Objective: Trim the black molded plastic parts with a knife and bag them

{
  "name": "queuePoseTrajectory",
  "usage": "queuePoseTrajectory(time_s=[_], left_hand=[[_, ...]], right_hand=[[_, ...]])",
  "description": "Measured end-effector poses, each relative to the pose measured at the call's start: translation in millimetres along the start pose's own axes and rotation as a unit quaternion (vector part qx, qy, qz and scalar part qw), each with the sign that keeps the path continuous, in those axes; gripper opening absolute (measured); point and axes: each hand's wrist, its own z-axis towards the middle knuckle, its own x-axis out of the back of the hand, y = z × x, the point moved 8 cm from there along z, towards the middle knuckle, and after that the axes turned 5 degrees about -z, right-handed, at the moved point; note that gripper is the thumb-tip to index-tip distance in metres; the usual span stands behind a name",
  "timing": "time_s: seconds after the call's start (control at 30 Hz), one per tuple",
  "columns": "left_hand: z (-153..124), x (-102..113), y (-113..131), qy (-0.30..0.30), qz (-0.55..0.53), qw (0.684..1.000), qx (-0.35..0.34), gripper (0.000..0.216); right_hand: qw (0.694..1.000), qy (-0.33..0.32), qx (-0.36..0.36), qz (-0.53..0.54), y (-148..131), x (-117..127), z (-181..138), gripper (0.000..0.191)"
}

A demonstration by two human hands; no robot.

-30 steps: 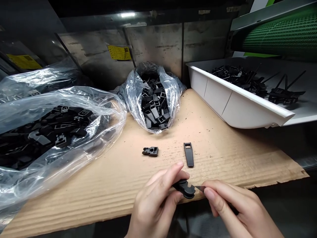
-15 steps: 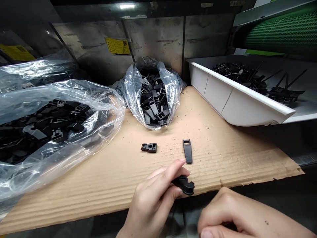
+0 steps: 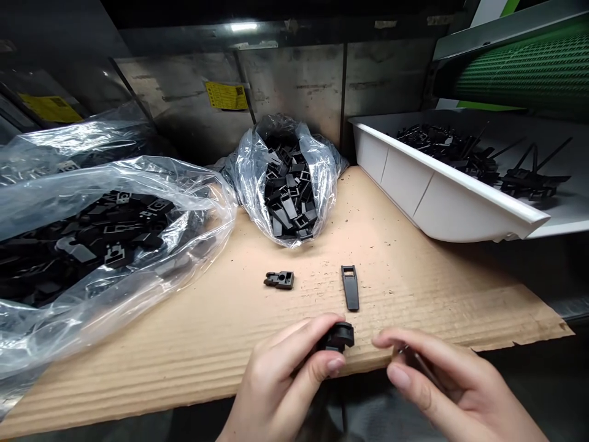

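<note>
My left hand (image 3: 288, 374) pinches a black plastic part with a rounded, notched end (image 3: 340, 336) between thumb and fingers, above the front edge of the cardboard. To its right, my right hand (image 3: 442, 383) is curled with thumb and forefinger close together. A small shiny piece (image 3: 401, 350) shows between those fingers, mostly hidden; its kind is unclear. Just beyond the hands lies a black tapered lever-like piece (image 3: 350, 288) with a square hole. Left of it rests a small black block-shaped piece (image 3: 279, 280) with a round hole.
A clear bag (image 3: 317, 230) of black tapered pieces stands at the back. Another clear bag (image 3: 184, 285) of black parts spreads at left. At right, a white tray (image 3: 442, 209) holds thin black parts beneath a green conveyor belt (image 3: 524, 67). Cardboard (image 3: 193, 344) covers the worktop.
My right hand has risen from the lower edge towards the left hand, and its fingers have opened out of a fist. My left hand has turned the black part's end.
</note>
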Motion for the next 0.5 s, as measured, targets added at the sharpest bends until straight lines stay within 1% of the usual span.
queuePoseTrajectory(time_s=[0.07,0.17,0.27,0.33,0.4,0.47,0.5], left_hand=[[-0.1,-1.6,0.4,-0.013,0.002,1.0,0.0,0.04],[0.9,-4.9,1.2,-0.034,0.006,0.999,0.005,0.036],[2.8,-3.5,0.5,-0.027,0.006,0.999,0.018,0.031],[3.4,-2.7,-2.2,-0.022,0.013,0.999,0.035,0.025],[2.9,-2.9,-6.3,-0.021,0.012,0.998,0.055,0.023],[1.5,-2.9,-9.9,-0.015,-0.01,0.997,0.07,0.025],[0.8,-2.9,-11.2,-0.011,-0.025,0.997,0.075,0.027]], right_hand=[[1.0,0.007,-0.026,0.016,1.6,-1.7,3.9,0.016],[0.996,-0.006,-0.052,0.076,-3.1,-13.7,11.1,0.016],[0.993,0.011,-0.052,0.102,-9.8,-20.7,15.2,0.012],[0.993,0.046,-0.054,0.096,-10.1,-17.6,14.9,0.016],[0.989,0.089,-0.08,0.091,-4.5,-10.7,12.5,0.015],[0.983,0.108,-0.117,0.094,2.8,-6.3,10.1,0.016],[0.981,0.107,-0.133,0.094,5.4,-5.6,9.6,0.018]])
